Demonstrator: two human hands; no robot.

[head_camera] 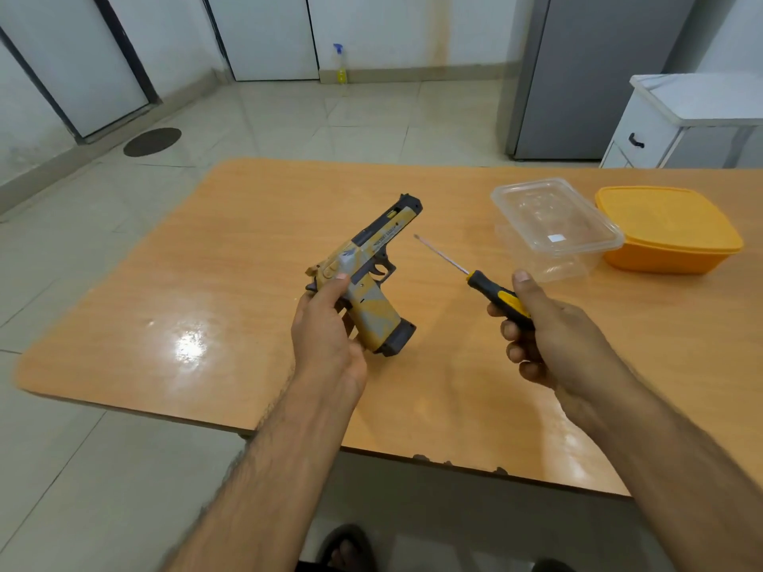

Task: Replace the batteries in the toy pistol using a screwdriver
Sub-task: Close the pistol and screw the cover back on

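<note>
My left hand [326, 324] grips the toy pistol [367, 278] above the worktop [214, 258], side exposed; my right hand [549, 336] holds the screwdriver [475, 278], tip aimed toward it, presumably for its screws.

- The toy pistol [363, 274], held in the left hand [326, 328], carries a line of dark print along its slide, too blurred to read.
- Nothing else bears legible text.
</note>
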